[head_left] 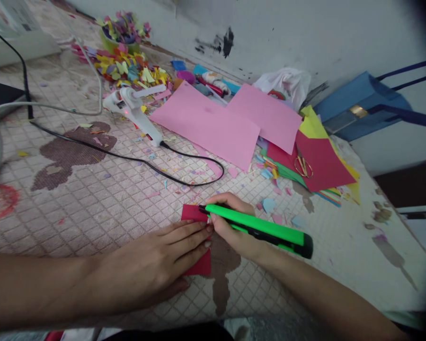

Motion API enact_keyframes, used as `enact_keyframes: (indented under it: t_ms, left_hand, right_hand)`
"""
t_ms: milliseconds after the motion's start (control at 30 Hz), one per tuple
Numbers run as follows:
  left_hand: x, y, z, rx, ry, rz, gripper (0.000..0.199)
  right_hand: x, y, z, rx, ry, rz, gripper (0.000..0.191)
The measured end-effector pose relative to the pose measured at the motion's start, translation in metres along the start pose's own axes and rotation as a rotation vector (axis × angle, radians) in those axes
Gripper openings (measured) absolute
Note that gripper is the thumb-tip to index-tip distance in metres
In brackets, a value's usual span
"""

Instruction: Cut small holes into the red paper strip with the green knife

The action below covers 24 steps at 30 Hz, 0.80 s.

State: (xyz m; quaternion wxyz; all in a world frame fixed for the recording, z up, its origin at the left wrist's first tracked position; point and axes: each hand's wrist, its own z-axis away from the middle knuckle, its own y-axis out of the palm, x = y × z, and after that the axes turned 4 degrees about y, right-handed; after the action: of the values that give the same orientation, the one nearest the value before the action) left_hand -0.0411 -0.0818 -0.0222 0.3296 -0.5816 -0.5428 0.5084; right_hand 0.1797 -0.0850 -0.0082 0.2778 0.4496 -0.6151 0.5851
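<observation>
A small red paper piece (200, 265) lies on the quilted cloth near the table's front. My left hand (163, 255) rests flat across it, fingers stretched out to the right and thumb lower down. Closed around the front part of a bright green and black utility knife (266, 227) is my right hand (230, 220). The knife's dark tip is over the upper part of the red paper, just above the left fingertips, and its thick end points right. Whether the blade touches the paper cannot be made out.
Behind the hands are a white glue gun (138, 116) with a looping black cable and two pink sheets (209, 123). Gold scissors (303, 166) lie on red paper (326, 163) at the right. A bowl (119, 45) of paper pieces stands at the back left; scraps are scattered around.
</observation>
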Motion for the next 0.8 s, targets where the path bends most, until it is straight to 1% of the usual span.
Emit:
enact_keyframes:
  t_ms: [200,300,400,467,567,700,800]
  left_hand:
    - [0.0008,-0.0005,-0.0014,0.003,-0.004,0.000,0.046]
    - [0.0009,-0.0013,-0.0016,-0.001,-0.003,0.009,0.046]
    - [0.0012,-0.0033,-0.0018,0.008,0.001,0.009,0.045]
    - [0.0015,-0.0052,-0.0019,0.024,-0.001,0.010,0.044]
    - [0.0019,-0.0068,-0.0019,0.029,0.008,0.022,0.043]
    - [0.0031,-0.0057,-0.0011,-0.013,0.038,0.029,0.041]
    - [0.0053,-0.0060,-0.0003,-0.017,0.052,0.029,0.038]
  right_hand:
    - [-0.0011,-0.0002,0.0013,0.027,-0.009,0.019,0.014]
    - [-0.0028,-0.0012,0.0028,-0.019,-0.007,-0.020,0.014]
    - [-0.0048,-0.0024,0.0035,-0.079,0.030,-0.042,0.013]
    - [-0.0062,-0.0031,0.0033,-0.089,0.049,-0.058,0.012]
    - [-0.0079,-0.0034,0.0024,-0.072,0.043,-0.072,0.013]
    - [-0.0084,-0.0037,0.0024,-0.020,0.030,-0.077,0.013]
    - [-0.0086,-0.0049,0.0033,-0.021,0.036,-0.078,0.014]
